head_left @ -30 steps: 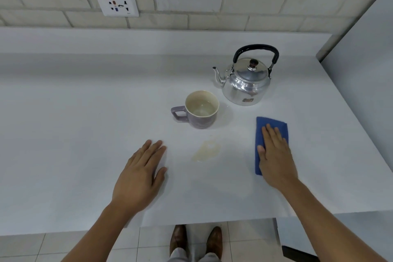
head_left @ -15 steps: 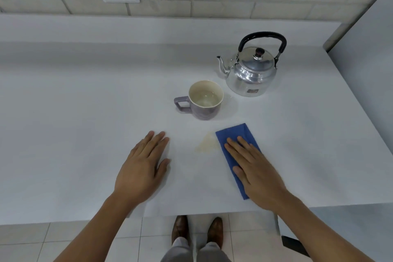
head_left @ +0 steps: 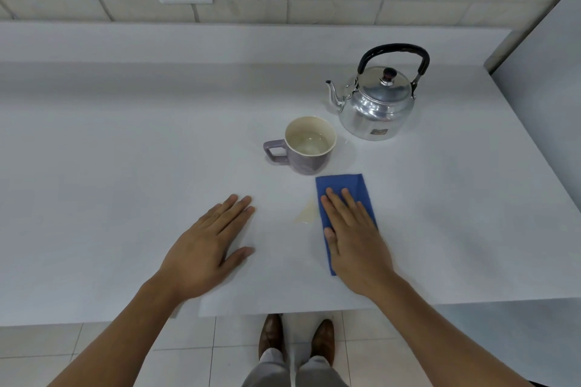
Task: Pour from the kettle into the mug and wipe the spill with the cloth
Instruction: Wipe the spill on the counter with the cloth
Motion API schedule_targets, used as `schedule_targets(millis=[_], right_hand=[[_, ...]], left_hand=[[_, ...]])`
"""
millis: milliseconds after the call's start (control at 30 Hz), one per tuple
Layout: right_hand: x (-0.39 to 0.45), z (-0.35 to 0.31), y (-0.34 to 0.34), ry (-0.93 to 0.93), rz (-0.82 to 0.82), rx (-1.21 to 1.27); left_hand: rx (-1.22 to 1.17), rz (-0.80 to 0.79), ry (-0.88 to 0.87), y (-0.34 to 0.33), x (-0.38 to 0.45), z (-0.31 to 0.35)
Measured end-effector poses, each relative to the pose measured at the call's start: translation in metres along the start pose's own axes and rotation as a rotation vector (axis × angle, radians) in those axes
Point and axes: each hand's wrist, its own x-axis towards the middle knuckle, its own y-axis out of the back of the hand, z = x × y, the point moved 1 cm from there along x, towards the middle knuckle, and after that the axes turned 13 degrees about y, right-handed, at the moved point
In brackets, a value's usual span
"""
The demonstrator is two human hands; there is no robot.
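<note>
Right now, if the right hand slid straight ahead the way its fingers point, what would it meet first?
The right hand lies flat on the blue cloth, fingers angled slightly left. Straight ahead, it would probably reach the mug first, not the kettle; depth is uncertain.

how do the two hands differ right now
The right hand presses flat on the blue cloth beside the spill; the left hand lies on the bare counter, touching nothing else. Both are open, palms down.
</note>
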Motion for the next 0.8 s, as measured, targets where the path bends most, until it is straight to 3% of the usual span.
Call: schedule_targets(millis=[233, 400, 533, 800], right_hand=[[-0.050, 0.003, 0.005, 0.280, -0.101, 0.006], [-0.046, 0.020, 0.010, 0.011, -0.021, -0.033], [-0.006, -0.007, -0.004, -0.064, 0.000, 0.012], [-0.004, -0.059, -0.017, 0.285, -0.102, 0.011]], left_hand=[[-0.031, 0.022, 0.011, -0.002, 0.000, 0.000], [-0.070, 0.052, 0.047, -0.003, 0.000, 0.003], [-0.066, 0.061, 0.050, -0.002, -0.001, 0.005], [-0.051, 0.040, 0.054, -0.003, -0.001, 0.003]])
